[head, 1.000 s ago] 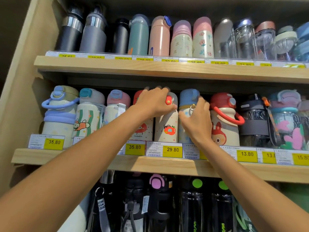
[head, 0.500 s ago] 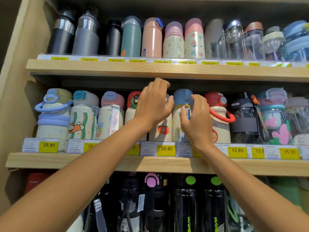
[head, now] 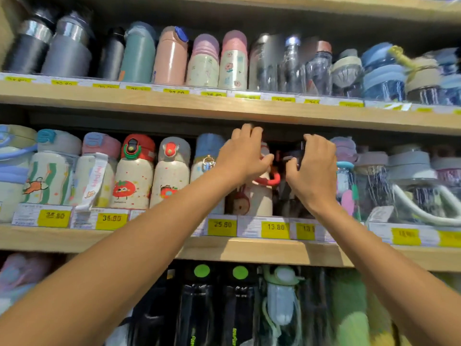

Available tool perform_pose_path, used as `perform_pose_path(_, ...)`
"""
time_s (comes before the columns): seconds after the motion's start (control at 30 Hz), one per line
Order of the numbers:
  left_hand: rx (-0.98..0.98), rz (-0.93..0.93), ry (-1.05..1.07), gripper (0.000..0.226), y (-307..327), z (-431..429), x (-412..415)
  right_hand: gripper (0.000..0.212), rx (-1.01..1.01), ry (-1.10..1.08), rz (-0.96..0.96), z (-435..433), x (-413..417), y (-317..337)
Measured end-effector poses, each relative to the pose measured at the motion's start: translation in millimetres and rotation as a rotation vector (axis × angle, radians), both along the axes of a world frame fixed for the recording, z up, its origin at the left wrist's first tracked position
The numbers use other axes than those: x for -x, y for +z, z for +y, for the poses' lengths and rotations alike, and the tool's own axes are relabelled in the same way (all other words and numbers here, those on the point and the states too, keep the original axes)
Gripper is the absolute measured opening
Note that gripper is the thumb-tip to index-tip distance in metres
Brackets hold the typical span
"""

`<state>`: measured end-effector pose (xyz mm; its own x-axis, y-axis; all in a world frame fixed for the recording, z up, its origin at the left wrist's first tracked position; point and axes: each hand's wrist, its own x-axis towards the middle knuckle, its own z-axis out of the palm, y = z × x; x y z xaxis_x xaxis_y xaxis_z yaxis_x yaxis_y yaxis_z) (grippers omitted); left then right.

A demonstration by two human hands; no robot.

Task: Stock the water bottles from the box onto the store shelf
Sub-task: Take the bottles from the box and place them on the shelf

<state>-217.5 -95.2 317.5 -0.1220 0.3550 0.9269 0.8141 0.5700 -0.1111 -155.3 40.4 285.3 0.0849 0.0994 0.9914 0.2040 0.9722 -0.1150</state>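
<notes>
Wooden store shelf [head: 249,253], yellow price tags [head: 275,229], rows of water bottles [head: 134,176]

Tomato-print cream bottle [head: 133,181], red lid [head: 138,147]

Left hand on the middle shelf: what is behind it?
A cream bottle with a red loop handle and rabbit print, gripped at the top by the left hand. Its lid is mostly covered; anything further back on the wooden shelf is hidden.
</notes>
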Motion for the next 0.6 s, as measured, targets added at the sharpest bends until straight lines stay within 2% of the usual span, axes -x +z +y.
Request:
perform_pose_path(0.17, 0.03, -0.139, 0.149, 0.071, 4.8, 22.2, -1.9, 0.041, -0.018, -0.078, -0.144, 20.2, -9.4, 16.7)
perform_pose_path(0.23, 0.027, -0.164, 0.151, 0.074, 3.6, 23.5, 0.2, 0.044, -0.012, -0.09, -0.205, 23.7, -9.1, 17.2)
perform_pose_path(0.33, 0.022, -0.164, 0.107, 0.074, 5.8, 21.8, 3.2, 0.046, 0.014, -0.053, -0.232, 25.5, -8.3, 18.1)
perform_pose_path(0.47, 0.036, -0.25, -0.008, 0.067, 12.3, 18.4, 15.2, 0.047, 0.036, 0.128, -0.219, 24.0, -5.2, 18.0)
perform_pose_path(0.6, 0.023, -0.29, -0.125, 0.069, 12.1, 14.3, 20.5, 0.054, 0.064, 0.262, -0.174, 19.0, 5.7, 12.5)
